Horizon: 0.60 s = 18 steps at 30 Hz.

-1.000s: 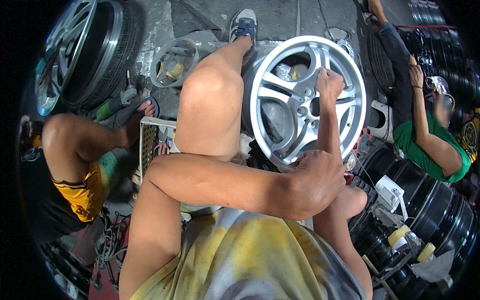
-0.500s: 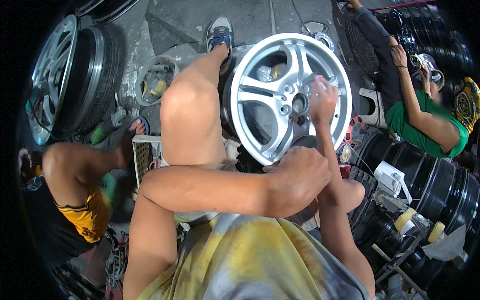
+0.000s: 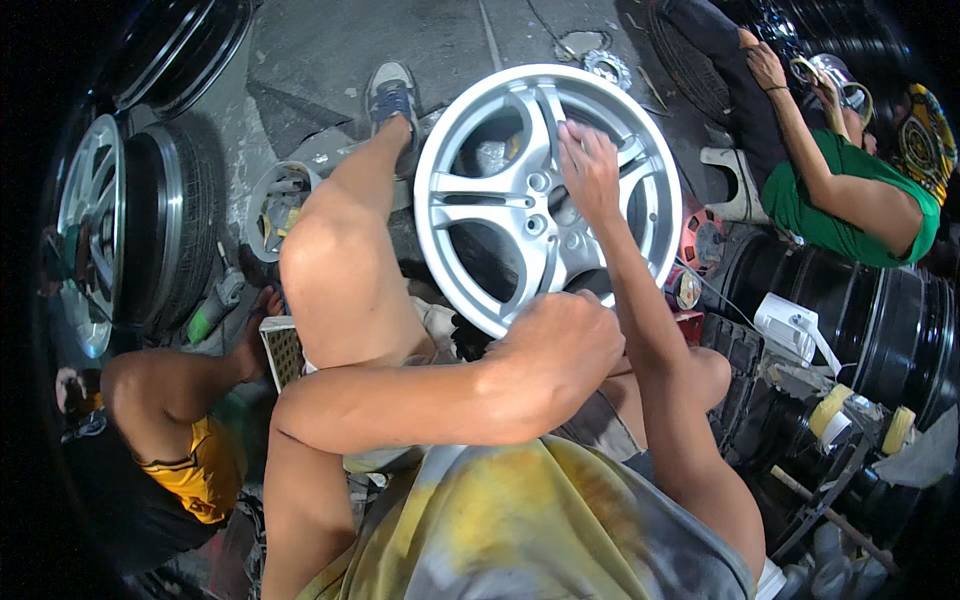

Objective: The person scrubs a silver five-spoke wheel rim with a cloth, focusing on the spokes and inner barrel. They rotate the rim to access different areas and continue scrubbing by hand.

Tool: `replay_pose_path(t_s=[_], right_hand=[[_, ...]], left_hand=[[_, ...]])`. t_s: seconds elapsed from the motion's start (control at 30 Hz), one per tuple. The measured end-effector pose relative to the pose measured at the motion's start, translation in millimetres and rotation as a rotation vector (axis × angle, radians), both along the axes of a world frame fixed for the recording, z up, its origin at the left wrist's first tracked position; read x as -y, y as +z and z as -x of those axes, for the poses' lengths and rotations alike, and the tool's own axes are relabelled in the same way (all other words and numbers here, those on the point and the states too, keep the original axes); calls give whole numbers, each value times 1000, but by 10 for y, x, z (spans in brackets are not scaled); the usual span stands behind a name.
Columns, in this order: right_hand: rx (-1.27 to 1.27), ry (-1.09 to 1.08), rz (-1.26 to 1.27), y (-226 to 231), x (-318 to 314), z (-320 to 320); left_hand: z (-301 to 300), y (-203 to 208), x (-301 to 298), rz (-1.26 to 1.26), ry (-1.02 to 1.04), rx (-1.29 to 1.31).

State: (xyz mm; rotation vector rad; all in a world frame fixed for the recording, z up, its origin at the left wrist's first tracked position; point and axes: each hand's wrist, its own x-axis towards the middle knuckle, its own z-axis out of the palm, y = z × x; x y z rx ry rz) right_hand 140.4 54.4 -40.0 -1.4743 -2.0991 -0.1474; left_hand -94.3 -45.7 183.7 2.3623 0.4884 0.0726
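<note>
A silver alloy wheel rim point(image 3: 487, 197) with paired spokes stands tilted before me, past my knees. Over its upper spokes, just beyond the centre hole, lies my right hand point(image 3: 590, 172). Its fingers are stretched out and slightly blurred, and the palm side is hidden, so anything thin beneath it does not show. My left hand point(image 3: 560, 340) is curled into a fist at the wheel's near edge, back of the hand up. Its fingertips are out of sight underneath, and what they grip, if anything, cannot be made out. My left forearm rests across my left thigh.
Left stand another silver wheel point(image 3: 92, 235) and a tyre point(image 3: 190, 230); a bucket point(image 3: 257, 215) with rags and a green-ended power tool point(image 3: 215, 307) are nearer. Co-workers sit on both sides, one in a green shirt point(image 3: 850, 190). Black rims point(image 3: 850, 290) and a white canister point(image 3: 785, 327) lie right.
My right hand has slid from the hub's right side to the spoke beyond it, with its fingers straighter. My left hand stays at the near edge. The whole view has shifted somewhat.
</note>
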Motion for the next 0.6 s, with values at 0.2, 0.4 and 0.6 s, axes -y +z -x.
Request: replay_pose_path(t_s=[0.2, 0.4, 0.6], right_hand=[[91, -287, 123, 92, 172, -912], [162, -47, 467, 399, -28, -1130], [278, -62, 369, 265, 25, -884]], left_hand=[[-67, 3, 67, -14, -62, -25], [-142, -4, 45, -57, -84, -69], [-201, -15, 46, -75, -103, -117]])
